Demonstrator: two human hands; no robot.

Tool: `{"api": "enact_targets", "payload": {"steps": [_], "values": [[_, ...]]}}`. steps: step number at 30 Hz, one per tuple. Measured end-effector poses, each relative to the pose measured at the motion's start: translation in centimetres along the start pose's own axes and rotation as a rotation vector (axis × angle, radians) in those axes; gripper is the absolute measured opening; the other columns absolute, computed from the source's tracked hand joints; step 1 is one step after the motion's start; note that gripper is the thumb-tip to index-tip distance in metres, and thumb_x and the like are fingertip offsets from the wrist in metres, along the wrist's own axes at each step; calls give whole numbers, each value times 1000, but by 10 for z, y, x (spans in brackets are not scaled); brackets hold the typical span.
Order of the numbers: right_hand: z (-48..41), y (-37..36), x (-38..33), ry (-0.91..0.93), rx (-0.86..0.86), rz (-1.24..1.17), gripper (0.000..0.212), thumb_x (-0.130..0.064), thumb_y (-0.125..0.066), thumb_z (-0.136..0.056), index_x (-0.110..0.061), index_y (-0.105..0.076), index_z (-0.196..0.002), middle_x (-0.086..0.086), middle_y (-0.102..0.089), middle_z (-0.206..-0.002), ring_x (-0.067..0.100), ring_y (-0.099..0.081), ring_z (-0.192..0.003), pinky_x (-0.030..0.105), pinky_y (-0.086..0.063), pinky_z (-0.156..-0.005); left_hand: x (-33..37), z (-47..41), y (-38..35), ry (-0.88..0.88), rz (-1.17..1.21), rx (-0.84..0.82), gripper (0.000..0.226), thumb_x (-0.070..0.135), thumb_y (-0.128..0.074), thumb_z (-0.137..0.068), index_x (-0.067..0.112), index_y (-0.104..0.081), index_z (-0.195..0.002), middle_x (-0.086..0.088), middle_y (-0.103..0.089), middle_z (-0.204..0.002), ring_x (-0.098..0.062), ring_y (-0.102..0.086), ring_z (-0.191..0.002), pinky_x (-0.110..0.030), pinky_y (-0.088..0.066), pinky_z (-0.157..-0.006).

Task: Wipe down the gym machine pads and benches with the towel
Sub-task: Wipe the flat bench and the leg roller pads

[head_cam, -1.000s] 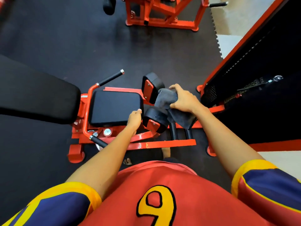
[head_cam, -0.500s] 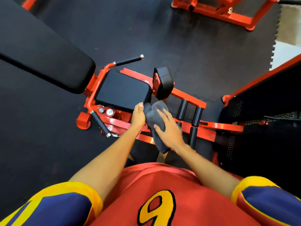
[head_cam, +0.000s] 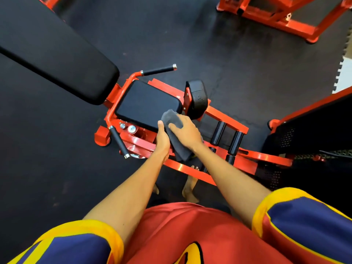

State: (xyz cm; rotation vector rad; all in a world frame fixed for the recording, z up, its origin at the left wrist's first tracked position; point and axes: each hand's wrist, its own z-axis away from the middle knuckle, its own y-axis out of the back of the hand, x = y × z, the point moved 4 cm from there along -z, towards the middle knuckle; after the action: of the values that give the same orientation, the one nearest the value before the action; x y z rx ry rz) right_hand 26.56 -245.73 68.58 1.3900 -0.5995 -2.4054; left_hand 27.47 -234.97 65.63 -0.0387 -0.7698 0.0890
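A grey towel (head_cam: pixel 172 119) lies over the near knee pad of an orange machine, which it hides. My right hand (head_cam: pixel 185 130) presses flat on top of the towel with fingers spread. My left hand (head_cam: pixel 162 138) rests against the towel's left side, fingers straight. The black seat pad (head_cam: pixel 144 102) sits just left of the towel. The far knee pad (head_cam: pixel 198 97) stands upright behind it. A long black back pad (head_cam: pixel 53 48) slopes away at upper left.
Black roller pads (head_cam: pixel 218 132) and orange frame bars (head_cam: pixel 257 155) lie to the right. Two black handles (head_cam: pixel 159 70) flank the seat. A black weight-stack housing (head_cam: pixel 314 126) stands at right. Another orange frame (head_cam: pixel 282 18) is at the top. My bare feet (head_cam: pixel 190 187) stand on dark rubber flooring.
My right hand slid the towel from between the two knee pads down onto the near one, now pressing flat. My left hand stayed beside that pad. The view shifted, with the machine now angled.
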Motion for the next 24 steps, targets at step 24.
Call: {"api": "enact_targets", "payload": {"steps": [24], "values": [[-86, -18, 43, -106, -449, -303, 39, -37, -58, -95, -13, -72, -123, 6, -75, -121, 22, -67, -119, 40, -48, -109, -13, -17, -4, 7, 17, 119, 43, 48, -33, -109, 19, -64, -108, 2, -69, -101, -7, -64, -92, -16, -48, -69]]}}
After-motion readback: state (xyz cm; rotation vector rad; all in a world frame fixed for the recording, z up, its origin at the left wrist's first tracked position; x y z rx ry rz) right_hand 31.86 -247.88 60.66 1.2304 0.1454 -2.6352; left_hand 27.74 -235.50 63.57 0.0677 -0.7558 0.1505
